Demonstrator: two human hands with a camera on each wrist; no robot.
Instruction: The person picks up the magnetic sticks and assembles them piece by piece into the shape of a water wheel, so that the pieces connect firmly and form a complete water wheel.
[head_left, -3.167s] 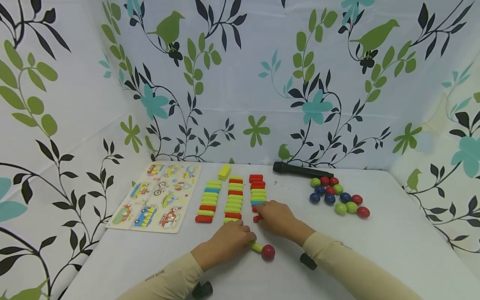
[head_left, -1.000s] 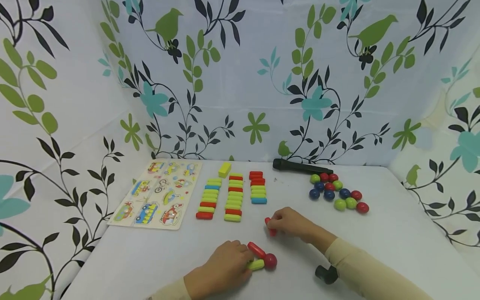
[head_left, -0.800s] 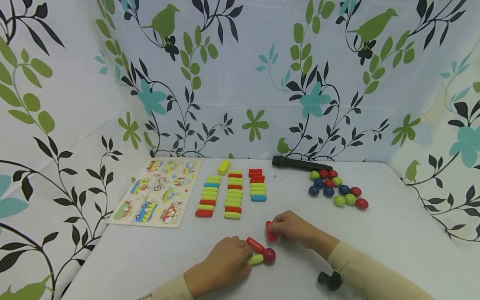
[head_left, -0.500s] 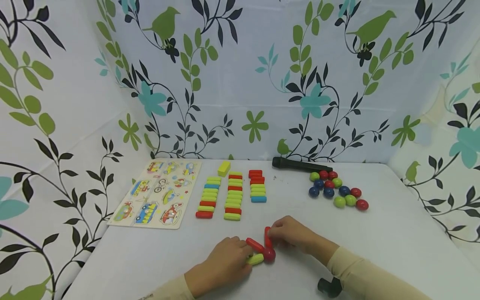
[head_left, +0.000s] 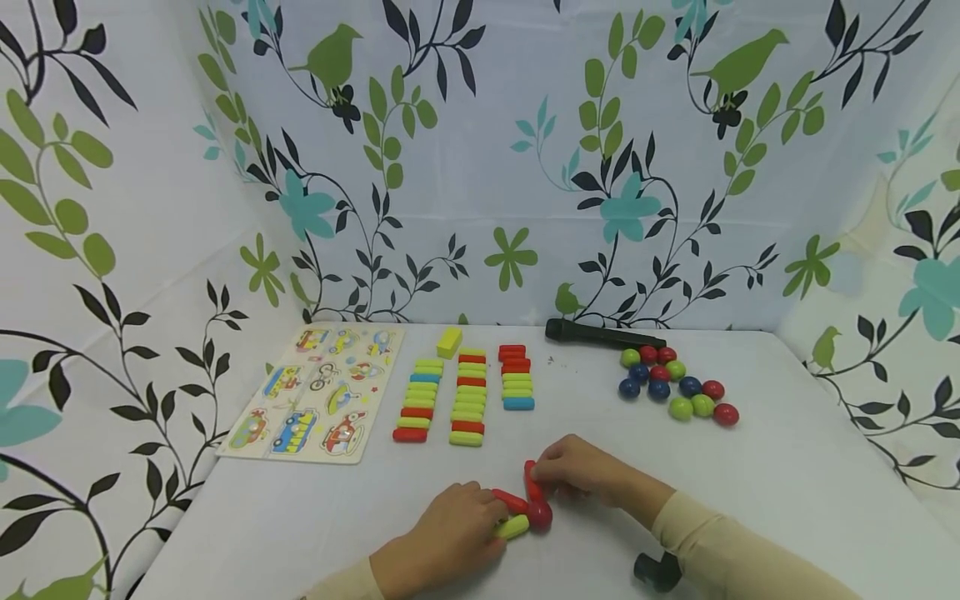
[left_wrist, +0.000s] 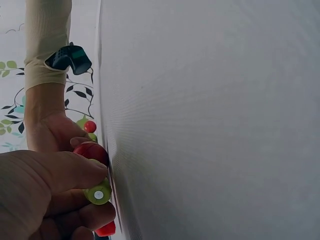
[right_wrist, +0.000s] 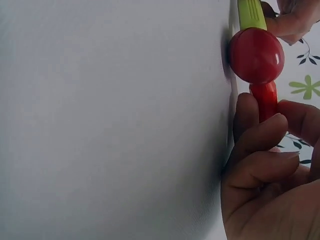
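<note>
My right hand [head_left: 581, 475] pinches a red stick [head_left: 529, 481], its long axis pointing down into the red ball [head_left: 539, 514]; my left hand [head_left: 450, 537] grips the green stick [head_left: 513, 527].

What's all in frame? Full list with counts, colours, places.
Red ball: 1, red, near edge of the table, joined to sticks.
Held sticks: 3; two red, one green, meeting at the red ball.
Stick rows: three rows, mostly green, some red and blue, mid table.
Yellow block: 1, behind the rows.
Loose balls: about 11, red, green, blue, right side.
Black cylinder: 1, at the back.
Puzzle board: 1, pictured vehicles, left.
Table: white.
Left hand: holds green stick.
Right hand: pinches red stick.
</note>
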